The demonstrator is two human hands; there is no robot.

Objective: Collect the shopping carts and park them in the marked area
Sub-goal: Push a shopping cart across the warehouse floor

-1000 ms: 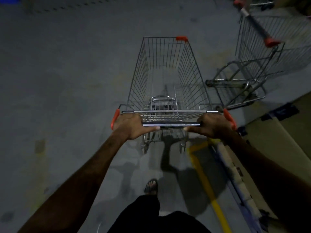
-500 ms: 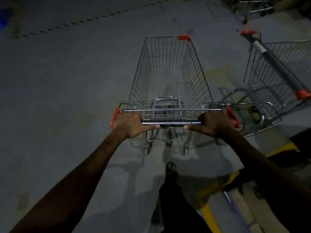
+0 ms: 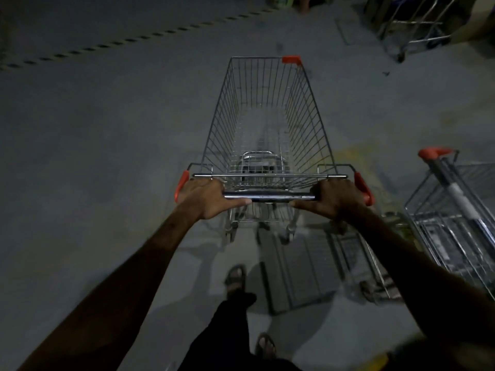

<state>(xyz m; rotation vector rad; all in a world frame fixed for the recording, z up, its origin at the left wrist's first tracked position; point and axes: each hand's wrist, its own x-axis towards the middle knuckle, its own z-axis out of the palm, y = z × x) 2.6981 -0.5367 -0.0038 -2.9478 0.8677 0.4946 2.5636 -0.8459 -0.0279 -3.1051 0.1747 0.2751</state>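
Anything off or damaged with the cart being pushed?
Nothing clearly damaged. The cart is empty and upright, left hand and right hand gripping the handle bar. Only oddity: an orange corner bumper shows at the front right; the front left corner shows none.

A dim grey concrete floor fills the scene. A dashed line crosses its far left part, and worn yellow paint marks it toward the right.

Shopping cart ahead, second cart just right, third cart far right beyond.
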